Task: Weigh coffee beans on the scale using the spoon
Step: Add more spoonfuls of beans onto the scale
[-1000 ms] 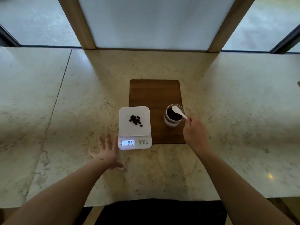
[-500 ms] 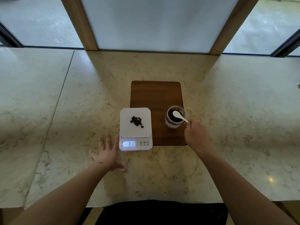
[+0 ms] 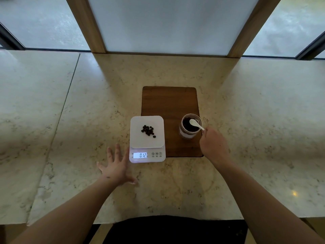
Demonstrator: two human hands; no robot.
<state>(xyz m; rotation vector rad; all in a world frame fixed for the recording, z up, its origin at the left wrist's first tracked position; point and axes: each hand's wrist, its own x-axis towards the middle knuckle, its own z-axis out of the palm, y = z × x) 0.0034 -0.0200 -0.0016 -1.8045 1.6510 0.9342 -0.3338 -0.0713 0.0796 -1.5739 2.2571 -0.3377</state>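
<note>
A white digital scale (image 3: 139,143) stands on the marble counter, its lit display reading 0.12. A small heap of dark coffee beans (image 3: 148,130) lies on its platform. To its right, on a wooden board (image 3: 168,101), stands a glass jar (image 3: 190,126) holding dark beans. My right hand (image 3: 213,145) is shut on the handle of a white spoon (image 3: 196,124), whose bowl sits inside the jar's mouth. My left hand (image 3: 116,167) lies flat on the counter with fingers spread, touching the scale's left front corner.
The marble counter (image 3: 70,120) stretches wide to both sides, with a seam on the left. Two wooden posts (image 3: 88,23) and a white panel rise at the back. The counter's front edge is close to my body.
The spoon's bowl has dipped a little lower into the jar. My left hand, the scale and its reading of 0.12 are unchanged.
</note>
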